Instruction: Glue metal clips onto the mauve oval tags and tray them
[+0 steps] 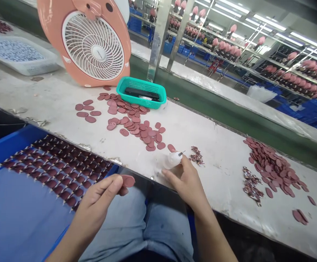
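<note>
Between the thumb and fingers of my left hand point(100, 196) is a dull red oval piece point(128, 181), held above my lap just off the table's front edge. My right hand point(187, 182) is closed around a white squeeze bottle point(169, 161) with a thin dark needle tip, at the table edge; the bottle is tilted and its tip points up and right. Beyond the bottle lies a spread pile of similar red ovals point(144, 133). A small heap of tiny brown-and-white parts point(196, 155) is just right of the bottle tip.
An orange fan point(125, 54) and a green basket point(158, 103) with dark items stand at the back. More red ovals point(277, 167) and small parts point(252, 185) lie right. Left and below, a blue bin point(13, 222) holds rows of assembled pieces. A white tub point(44, 65) stands far left.
</note>
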{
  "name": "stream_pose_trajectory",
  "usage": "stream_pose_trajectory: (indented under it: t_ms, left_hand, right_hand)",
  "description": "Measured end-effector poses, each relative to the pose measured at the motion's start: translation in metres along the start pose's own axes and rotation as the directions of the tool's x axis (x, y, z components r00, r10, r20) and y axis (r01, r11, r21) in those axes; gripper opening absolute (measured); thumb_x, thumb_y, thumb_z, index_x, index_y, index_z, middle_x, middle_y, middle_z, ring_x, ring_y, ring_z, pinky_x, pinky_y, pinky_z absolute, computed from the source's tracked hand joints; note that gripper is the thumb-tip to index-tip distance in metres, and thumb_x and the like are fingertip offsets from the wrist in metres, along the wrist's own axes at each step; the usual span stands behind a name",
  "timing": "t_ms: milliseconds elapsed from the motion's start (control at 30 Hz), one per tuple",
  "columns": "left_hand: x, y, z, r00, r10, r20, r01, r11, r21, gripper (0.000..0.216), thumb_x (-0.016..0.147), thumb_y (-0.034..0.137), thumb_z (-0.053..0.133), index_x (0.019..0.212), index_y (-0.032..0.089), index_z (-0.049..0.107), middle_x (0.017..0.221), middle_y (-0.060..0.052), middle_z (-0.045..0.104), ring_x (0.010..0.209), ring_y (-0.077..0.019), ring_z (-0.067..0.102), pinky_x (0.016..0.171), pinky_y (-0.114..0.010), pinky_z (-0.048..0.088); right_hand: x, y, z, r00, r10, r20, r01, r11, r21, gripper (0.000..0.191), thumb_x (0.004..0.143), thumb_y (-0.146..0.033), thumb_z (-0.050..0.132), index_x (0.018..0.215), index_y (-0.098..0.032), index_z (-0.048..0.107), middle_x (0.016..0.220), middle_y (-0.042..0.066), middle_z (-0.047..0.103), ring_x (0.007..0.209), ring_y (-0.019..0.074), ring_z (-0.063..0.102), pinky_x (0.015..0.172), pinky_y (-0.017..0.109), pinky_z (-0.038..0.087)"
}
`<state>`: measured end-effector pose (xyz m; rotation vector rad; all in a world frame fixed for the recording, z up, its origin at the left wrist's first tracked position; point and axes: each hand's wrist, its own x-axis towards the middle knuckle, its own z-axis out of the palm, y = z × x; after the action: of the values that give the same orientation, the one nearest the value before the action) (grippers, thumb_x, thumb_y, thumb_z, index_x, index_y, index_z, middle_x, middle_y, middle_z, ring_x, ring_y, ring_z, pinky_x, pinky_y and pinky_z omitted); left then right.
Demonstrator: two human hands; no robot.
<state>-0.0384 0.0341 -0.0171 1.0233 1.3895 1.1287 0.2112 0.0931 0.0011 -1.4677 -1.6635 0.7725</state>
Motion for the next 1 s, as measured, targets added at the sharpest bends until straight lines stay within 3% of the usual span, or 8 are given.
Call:
stream_pose_trajectory:
  t_ms: [200, 333, 433, 633, 733, 800, 867, 1000]
  left_hand:
    - [-0.016, -0.005, 0.013, 0.993, -0.119, 0.004, 0.118, 0.98, -0.162, 0.038, 0.085, 0.059, 0.07, 0.086, 0.024, 0.083, 0.072, -0.002, 0.072, 0.072, -0.0182, 0.061, 0.074, -0.027, 0.05]
    - [-0.029, -0.006, 0.023, 0.989, -0.144, 0.031, 0.148, 0.974, -0.174, 0.038, 0.084, 0.058, 0.071, 0.091, 0.024, 0.084, 0.071, -0.002, 0.073, 0.067, -0.0182, 0.061, 0.069, -0.027, 0.05]
    - [-0.036, -0.007, 0.02, 0.963, -0.166, 0.21, 0.203, 0.965, -0.168, 0.042, 0.084, 0.061, 0.069, 0.086, 0.022, 0.085, 0.072, -0.005, 0.076, 0.071, -0.0198, 0.066, 0.071, -0.028, 0.052]
    - [-0.03, -0.02, 0.012, 0.631, -0.318, 0.708, 0.603, 0.775, -0.19, 0.057, 0.057, 0.07, 0.085, 0.069, 0.015, 0.081, 0.065, -0.008, 0.077, 0.055, -0.0145, 0.067, 0.055, -0.021, 0.053]
    - [-0.03, -0.026, 0.013, 0.548, -0.324, 0.771, 0.688, 0.699, -0.195, 0.057, 0.04, 0.06, 0.096, 0.072, 0.016, 0.08, 0.062, -0.007, 0.075, 0.048, -0.012, 0.063, 0.045, -0.018, 0.05]
    - [-0.034, -0.027, 0.014, 0.582, -0.319, 0.748, 0.706, 0.654, -0.271, 0.057, 0.04, 0.061, 0.096, 0.076, 0.02, 0.081, 0.062, -0.004, 0.075, 0.047, -0.0106, 0.062, 0.039, -0.015, 0.046]
    - [-0.039, -0.024, 0.014, 0.687, -0.335, 0.645, 0.677, 0.618, -0.4, 0.052, 0.049, 0.059, 0.094, 0.083, 0.022, 0.081, 0.065, -0.002, 0.075, 0.053, -0.0108, 0.064, 0.038, -0.013, 0.045]
    - [-0.046, -0.011, 0.015, 0.845, -0.393, 0.362, 0.533, 0.577, -0.619, 0.043, 0.062, 0.051, 0.092, 0.091, 0.021, 0.081, 0.074, -0.003, 0.075, 0.064, -0.012, 0.067, 0.041, -0.014, 0.049]
  right_hand:
    - [-0.026, -0.017, 0.031, 1.0, 0.023, 0.016, -0.026, 0.968, 0.248, 0.027, 0.089, -0.047, 0.055, 0.101, -0.023, 0.051, 0.075, -0.002, 0.056, 0.061, 0.015, 0.053, 0.059, 0.03, 0.05]
    - [-0.046, -0.037, 0.044, 0.984, 0.073, 0.162, -0.135, 0.898, 0.418, 0.028, 0.076, -0.032, 0.077, 0.09, -0.022, 0.054, 0.076, -0.003, 0.06, 0.061, 0.0111, 0.054, 0.056, 0.023, 0.047]
    - [-0.049, -0.042, 0.039, 0.943, 0.106, 0.317, -0.263, 0.82, 0.509, 0.027, 0.072, -0.019, 0.076, 0.087, -0.022, 0.055, 0.073, -0.004, 0.062, 0.06, 0.0105, 0.056, 0.057, 0.022, 0.046]
    - [-0.057, -0.041, 0.026, 0.676, 0.038, 0.736, -0.521, 0.731, 0.441, 0.028, 0.069, -0.011, 0.071, 0.088, -0.023, 0.054, 0.067, -0.004, 0.065, 0.054, 0.0103, 0.058, 0.052, 0.02, 0.043]
    - [-0.064, -0.035, 0.029, 0.712, 0.034, 0.701, -0.511, 0.709, 0.485, 0.042, 0.071, -0.019, 0.08, 0.102, -0.025, 0.053, 0.071, -0.005, 0.063, 0.055, 0.0091, 0.054, 0.053, 0.02, 0.042]
    - [-0.066, -0.028, 0.028, 0.841, 0.067, 0.537, -0.415, 0.717, 0.56, 0.049, 0.08, -0.037, 0.078, 0.116, -0.027, 0.047, 0.072, -0.005, 0.059, 0.056, 0.0094, 0.049, 0.053, 0.021, 0.04]
    - [-0.065, -0.02, 0.023, 0.924, 0.095, 0.371, -0.3, 0.78, 0.549, 0.047, 0.091, -0.051, 0.064, 0.124, -0.029, 0.041, 0.07, -0.006, 0.056, 0.057, 0.0108, 0.045, 0.054, 0.022, 0.039]
    - [-0.062, -0.013, 0.002, 0.953, 0.064, 0.295, -0.171, 0.921, 0.35, 0.041, 0.095, -0.045, 0.06, 0.128, -0.03, 0.042, 0.078, -0.003, 0.058, 0.066, 0.0136, 0.051, 0.061, 0.024, 0.045]
